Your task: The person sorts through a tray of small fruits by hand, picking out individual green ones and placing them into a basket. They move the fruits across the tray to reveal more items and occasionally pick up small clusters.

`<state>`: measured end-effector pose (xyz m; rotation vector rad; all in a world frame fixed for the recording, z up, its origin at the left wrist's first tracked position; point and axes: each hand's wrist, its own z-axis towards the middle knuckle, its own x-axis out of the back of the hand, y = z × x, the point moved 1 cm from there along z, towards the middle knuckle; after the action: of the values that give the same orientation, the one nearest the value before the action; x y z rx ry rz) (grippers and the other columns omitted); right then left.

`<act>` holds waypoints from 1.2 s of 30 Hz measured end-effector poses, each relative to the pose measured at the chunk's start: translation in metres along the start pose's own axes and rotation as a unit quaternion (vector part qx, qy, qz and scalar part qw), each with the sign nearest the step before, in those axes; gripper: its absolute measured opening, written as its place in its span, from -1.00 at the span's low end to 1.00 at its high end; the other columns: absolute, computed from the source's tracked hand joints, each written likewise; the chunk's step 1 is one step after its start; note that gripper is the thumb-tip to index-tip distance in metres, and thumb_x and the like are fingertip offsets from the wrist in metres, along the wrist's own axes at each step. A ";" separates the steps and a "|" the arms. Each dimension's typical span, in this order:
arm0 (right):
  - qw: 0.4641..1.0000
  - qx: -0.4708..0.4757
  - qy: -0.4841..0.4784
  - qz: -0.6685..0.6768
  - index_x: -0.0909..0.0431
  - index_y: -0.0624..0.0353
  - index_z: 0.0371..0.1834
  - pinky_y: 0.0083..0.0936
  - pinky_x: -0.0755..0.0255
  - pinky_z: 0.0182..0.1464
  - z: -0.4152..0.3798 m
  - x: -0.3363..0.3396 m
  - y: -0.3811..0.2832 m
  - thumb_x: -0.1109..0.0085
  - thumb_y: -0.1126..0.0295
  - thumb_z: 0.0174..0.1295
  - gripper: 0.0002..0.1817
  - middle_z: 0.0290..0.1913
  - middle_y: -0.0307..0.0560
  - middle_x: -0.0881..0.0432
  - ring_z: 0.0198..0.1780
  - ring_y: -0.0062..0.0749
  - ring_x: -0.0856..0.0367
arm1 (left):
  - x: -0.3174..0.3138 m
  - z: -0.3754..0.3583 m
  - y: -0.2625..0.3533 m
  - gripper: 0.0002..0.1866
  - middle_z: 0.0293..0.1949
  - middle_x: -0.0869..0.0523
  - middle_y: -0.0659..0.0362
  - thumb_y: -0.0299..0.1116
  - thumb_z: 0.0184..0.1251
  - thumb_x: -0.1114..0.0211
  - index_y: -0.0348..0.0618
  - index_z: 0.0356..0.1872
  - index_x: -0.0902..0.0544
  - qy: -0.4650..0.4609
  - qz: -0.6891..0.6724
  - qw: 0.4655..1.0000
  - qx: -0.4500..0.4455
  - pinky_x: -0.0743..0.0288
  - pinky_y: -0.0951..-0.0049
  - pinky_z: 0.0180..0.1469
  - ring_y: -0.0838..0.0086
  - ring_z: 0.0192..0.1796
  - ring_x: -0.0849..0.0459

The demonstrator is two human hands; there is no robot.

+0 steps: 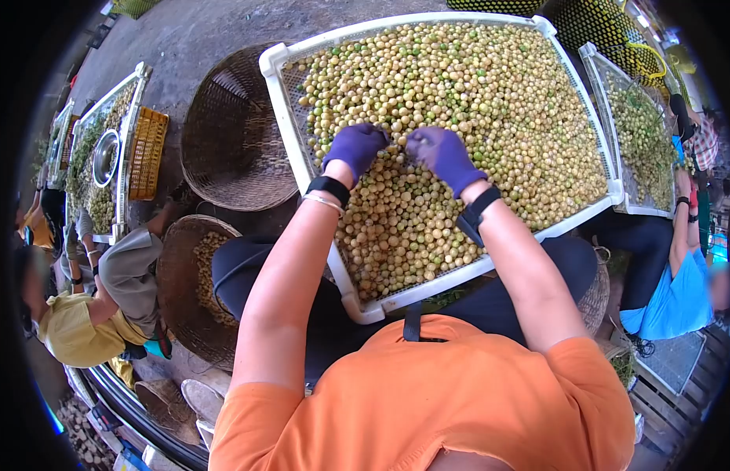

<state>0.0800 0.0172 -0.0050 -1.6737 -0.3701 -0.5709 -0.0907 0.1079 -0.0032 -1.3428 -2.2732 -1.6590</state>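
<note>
A large white-rimmed tray point(285, 118) lies in front of me, filled with small round yellow-green fruits point(490, 102). Both hands wear purple gloves and rest over the fruits left of the tray's middle. My left hand point(357, 147) has its fingers curled down at the fruits; whatever they hold is hidden. Close beside it on the right, my right hand point(441, 155) is also curled, its fingertips slightly blurred, and its contents cannot be made out. A narrow gap separates the two hands.
A dark woven basket point(231, 133) stands left of the tray, and another basket point(180, 290) with fruits sits below it. People work at other trays on both sides. An orange crate point(149, 153) is at the left, yellow-black netting point(600, 39) at the upper right.
</note>
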 end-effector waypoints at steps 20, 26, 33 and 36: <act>0.825 -0.203 -0.004 0.527 -0.51 0.17 -0.01 -0.71 -0.18 -0.65 -0.027 0.028 -0.007 0.03 0.16 0.43 -0.68 -0.44 -0.28 -0.49 -0.62 -0.68 -0.33 | -0.035 -0.004 0.009 -0.69 -0.10 -0.71 0.03 -0.16 0.31 -0.12 -0.11 -0.18 -0.72 -0.001 0.417 0.904 -0.089 -0.58 0.15 -0.06 0.12 -0.03 -0.69; 0.813 -0.228 -0.018 0.535 -0.53 0.14 0.01 -0.72 -0.13 -0.66 -0.041 0.027 -0.018 0.07 0.20 0.43 -0.70 -0.48 -0.30 -0.48 -0.65 -0.70 -0.30 | -0.014 -0.025 0.015 -0.74 -0.30 -0.70 0.19 -0.20 0.34 -0.11 -0.15 -0.22 -0.66 -0.079 -0.166 0.982 0.032 -0.50 0.49 -0.40 0.47 -0.38 -0.66; 0.901 -0.145 -0.018 0.409 -0.56 0.16 -0.09 -0.68 -0.19 -0.70 -0.057 0.004 -0.043 0.09 0.27 0.38 -0.73 -0.54 -0.26 -0.50 -0.66 -0.68 -0.35 | -0.015 -0.071 0.014 -0.76 -0.30 -0.62 0.34 -0.15 0.40 -0.13 -0.09 -0.19 -0.60 -0.229 -0.359 0.899 -0.100 -0.28 0.70 -0.44 0.71 -0.36 -0.49; 0.932 -0.149 -0.047 0.326 -0.54 0.20 -0.07 -0.70 -0.26 -0.61 -0.066 0.001 -0.054 0.07 0.23 0.38 -0.70 -0.53 -0.26 -0.52 -0.61 -0.71 -0.38 | -0.015 -0.087 0.019 -0.75 -0.38 -0.63 0.37 -0.15 0.40 -0.14 -0.08 -0.32 -0.65 -0.201 -0.326 0.924 0.009 -0.29 0.70 -0.48 0.72 -0.45 -0.47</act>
<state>0.0411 -0.0374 0.0470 -1.9822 0.2257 -0.0470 -0.1076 0.0310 0.0418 -1.0535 -3.2435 -1.5883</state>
